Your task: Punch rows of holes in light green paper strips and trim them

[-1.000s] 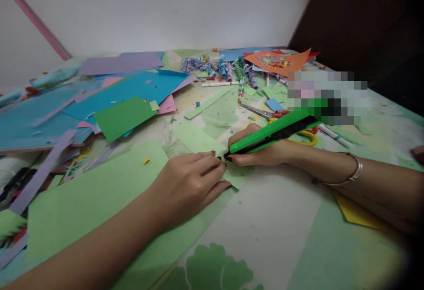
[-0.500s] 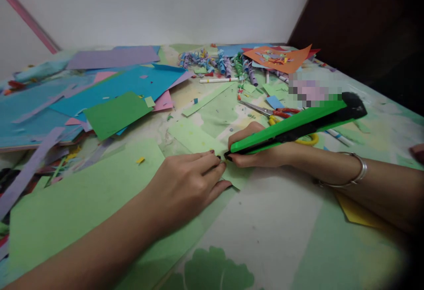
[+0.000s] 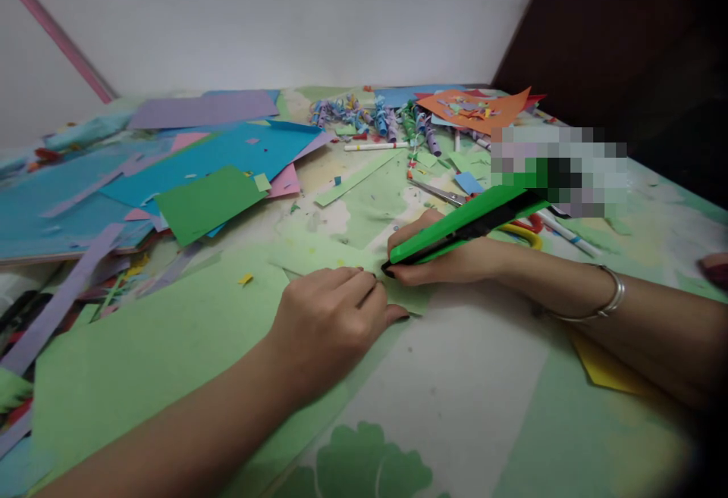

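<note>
the right hand is closed around a green cutter. it holds the cutter low and slanted, so the tip meets the light green paper just before the fingers. the left hand grasps nothing. it lies palm down with fingertips pressed on the paper beside the tip, probably so the sheet does not slide. the paper is thin, pale and flat on the worktop, with uneven edges. scissors lie just behind the cutter.
</note>
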Action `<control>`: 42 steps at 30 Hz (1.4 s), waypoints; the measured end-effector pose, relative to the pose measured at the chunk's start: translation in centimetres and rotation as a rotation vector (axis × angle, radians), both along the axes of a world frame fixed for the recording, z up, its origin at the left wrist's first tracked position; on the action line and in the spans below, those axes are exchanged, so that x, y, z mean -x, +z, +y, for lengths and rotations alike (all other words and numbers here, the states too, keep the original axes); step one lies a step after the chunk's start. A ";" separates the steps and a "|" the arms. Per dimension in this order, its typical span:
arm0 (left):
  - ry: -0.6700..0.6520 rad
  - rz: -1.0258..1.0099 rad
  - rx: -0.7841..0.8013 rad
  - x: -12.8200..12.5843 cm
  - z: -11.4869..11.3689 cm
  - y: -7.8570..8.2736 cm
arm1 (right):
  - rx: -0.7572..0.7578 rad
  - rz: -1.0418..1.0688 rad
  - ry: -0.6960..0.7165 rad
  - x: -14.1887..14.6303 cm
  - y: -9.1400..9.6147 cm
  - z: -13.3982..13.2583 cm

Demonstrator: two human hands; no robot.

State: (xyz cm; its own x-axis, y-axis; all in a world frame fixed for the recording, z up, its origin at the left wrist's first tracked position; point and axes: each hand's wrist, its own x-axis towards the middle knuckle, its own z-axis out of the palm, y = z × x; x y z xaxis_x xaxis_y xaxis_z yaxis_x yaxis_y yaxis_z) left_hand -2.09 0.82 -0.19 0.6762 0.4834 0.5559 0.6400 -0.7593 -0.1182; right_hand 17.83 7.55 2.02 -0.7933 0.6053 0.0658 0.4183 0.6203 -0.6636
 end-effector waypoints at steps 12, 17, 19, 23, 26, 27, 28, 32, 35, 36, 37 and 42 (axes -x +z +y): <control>-0.020 -0.013 0.435 1.2 2.7 0.0 | -0.040 -0.050 -0.138 0.0 -0.6 -0.6; -0.054 -0.104 0.540 2.0 3.3 -0.2 | -0.076 -0.021 -0.109 -0.2 -1.1 -0.4; -0.054 -0.129 0.586 2.1 3.5 -0.3 | -0.090 0.013 -0.111 -0.3 -1.3 -0.4; -0.049 -0.135 0.604 2.1 3.7 -0.3 | -0.093 0.009 -0.123 -0.3 -1.2 -0.6; -0.049 -0.129 0.613 2.1 3.7 -0.3 | -0.113 -0.038 -0.143 -0.1 -1.1 -0.7; -0.048 -0.123 0.612 2.1 3.6 -0.3 | -0.118 -0.046 -0.152 -0.1 -1.1 -0.7; -0.038 -0.117 0.603 2.1 3.6 -0.3 | -0.123 -0.046 -0.159 -0.1 -1.2 -0.7; 0.100 -0.027 0.493 2.0 3.5 -0.1 | -0.154 -0.041 -0.165 0.0 -1.2 -0.7; 0.187 0.054 0.436 2.0 3.7 0.2 | -0.124 -0.040 -0.114 0.0 -0.8 -0.5; 0.194 0.071 0.435 2.0 3.7 0.3 | -0.103 -0.034 -0.094 0.0 -0.6 -0.4; 0.194 0.082 0.442 2.0 3.8 0.4 | -0.079 -0.034 -0.074 -0.1 -0.3 -0.3; 0.145 0.059 0.543 2.4 3.8 0.7 | 0.031 0.009 0.032 -0.3 0.1 0.3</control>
State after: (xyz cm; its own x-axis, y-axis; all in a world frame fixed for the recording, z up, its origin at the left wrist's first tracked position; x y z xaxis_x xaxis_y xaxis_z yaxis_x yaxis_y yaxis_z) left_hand -4.49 4.63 0.46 0.6039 0.7799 0.1646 0.7465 -0.6258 0.2260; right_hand 18.14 7.81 2.16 -0.8115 0.5819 0.0541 0.3929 0.6118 -0.6865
